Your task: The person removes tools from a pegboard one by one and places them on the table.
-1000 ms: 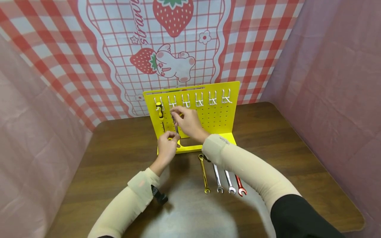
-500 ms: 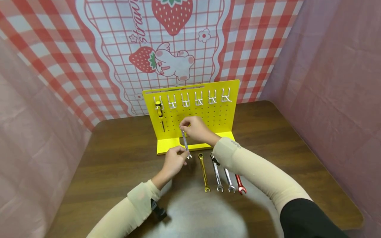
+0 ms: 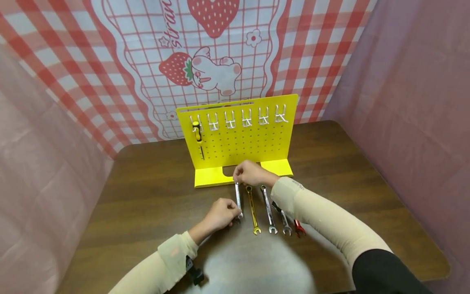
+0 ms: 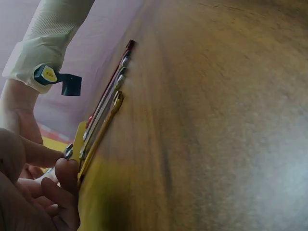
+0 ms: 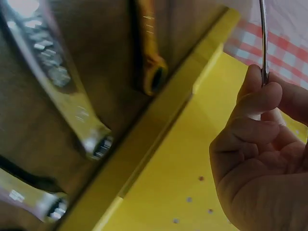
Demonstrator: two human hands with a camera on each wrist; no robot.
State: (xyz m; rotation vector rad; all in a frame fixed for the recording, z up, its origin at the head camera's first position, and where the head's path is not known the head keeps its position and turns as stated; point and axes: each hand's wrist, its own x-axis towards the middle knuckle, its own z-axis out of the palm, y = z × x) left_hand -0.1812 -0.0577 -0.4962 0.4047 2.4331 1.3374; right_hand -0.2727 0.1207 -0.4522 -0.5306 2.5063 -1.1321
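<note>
Both hands hold one small silver combination wrench (image 3: 238,196), one at each end, just left of the gold wrench (image 3: 253,212). My left hand (image 3: 221,214) pinches its near, open-jawed end between thumb and fingertips. At the far end, my right hand (image 3: 252,173) has thumb and forefinger closed on the tip, with the thin shaft (image 5: 263,43) standing out of the pinch in the right wrist view. A silver wrench (image 3: 269,210), a second silver wrench (image 3: 286,223) and a red wrench (image 3: 299,228) lie to the right, the last two partly hidden by the right forearm.
Behind the hands stands a yellow pegboard (image 3: 238,143) with a row of white hooks (image 3: 230,119) along its top. A yellow-and-black screwdriver (image 3: 197,132) hangs from the leftmost hook. All rest on a brown wooden table (image 3: 147,192), backed by a checked strawberry cloth (image 3: 308,49).
Both hands have brought the silver wrench away from the pegboard, down and to the right, beside the gold wrench. The screwdriver and the row of wrenches stayed in place.
</note>
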